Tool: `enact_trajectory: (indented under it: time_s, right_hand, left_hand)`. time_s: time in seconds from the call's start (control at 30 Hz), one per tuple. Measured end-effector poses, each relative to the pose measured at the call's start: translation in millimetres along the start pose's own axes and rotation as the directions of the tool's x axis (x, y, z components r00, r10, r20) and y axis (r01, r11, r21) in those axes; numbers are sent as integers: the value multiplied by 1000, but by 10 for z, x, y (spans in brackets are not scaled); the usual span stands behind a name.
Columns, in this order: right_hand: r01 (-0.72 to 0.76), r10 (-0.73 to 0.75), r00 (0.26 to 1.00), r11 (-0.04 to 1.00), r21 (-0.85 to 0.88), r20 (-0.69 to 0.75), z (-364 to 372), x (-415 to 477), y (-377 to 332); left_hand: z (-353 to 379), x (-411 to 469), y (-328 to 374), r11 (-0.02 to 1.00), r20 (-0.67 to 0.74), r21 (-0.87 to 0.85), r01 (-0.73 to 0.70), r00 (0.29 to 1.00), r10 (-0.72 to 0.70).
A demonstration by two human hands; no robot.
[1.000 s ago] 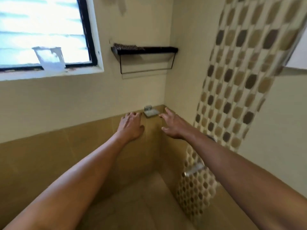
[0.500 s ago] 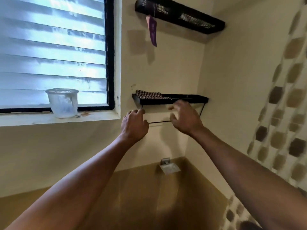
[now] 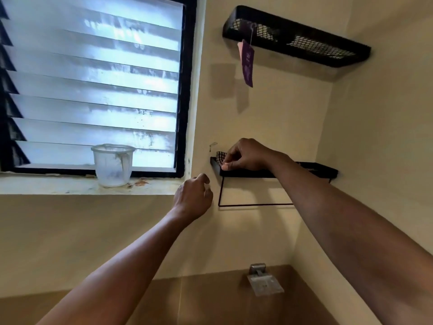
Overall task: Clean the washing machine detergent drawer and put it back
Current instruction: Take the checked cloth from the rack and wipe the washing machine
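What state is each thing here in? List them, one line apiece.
checked cloth: lying on the lower shelf, pinched by the right hand
left hand: loosely curled, holding nothing, below the shelf
plastic cup: upright on the window sill
purple tag: hanging from the upper shelf

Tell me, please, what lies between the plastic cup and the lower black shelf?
Head view: only black window frame and bare wall separate plastic cup from lower black shelf; left hand hovers below.
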State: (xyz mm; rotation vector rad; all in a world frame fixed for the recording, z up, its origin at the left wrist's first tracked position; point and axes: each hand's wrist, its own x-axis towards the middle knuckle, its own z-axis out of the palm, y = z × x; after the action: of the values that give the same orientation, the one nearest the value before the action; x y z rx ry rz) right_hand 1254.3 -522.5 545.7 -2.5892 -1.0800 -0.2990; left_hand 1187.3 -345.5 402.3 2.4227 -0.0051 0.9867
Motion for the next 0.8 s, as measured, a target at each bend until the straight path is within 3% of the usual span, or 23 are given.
enact_trajectory:
  time_s: [0.17,0.3,0.37,0.43,0.6,0.67,0.8]
  right_hand:
    - [-46,51,998,985,165,-29,0,44,70]
    - [-147,163,970,984,103,-180,103,82,140]
    - [-237,273,903,961,145,-332,125,79,142]
    - [-288,376,791,925,250,-483,62,17,91]
    - [-164,438,489,896,413,-755,-275,-311,-148]
    - [-98,427,426,898,428,-798,-371,-475,-237]
    - [-15,359,384,924,383,-851,-385,-847,-454]
  left_hand:
    - [-97,-17,-108,1000,11,7,5,1000,-5]
    - [-203,-82,-155,1000,11,-3,-6,1000,6]
    - [-280,-140,-177,1000,7,-27,-4,1000,4]
    - [-357,-206,-181,998,3,-64,11,1000,-10]
    - [-520,-356,-146,977,-6,-208,55,998,-58]
    - [-568,-401,-42,940,-9,-333,69,997,-77]
    - [-652,-483,346,838,-17,-544,39,998,-57]
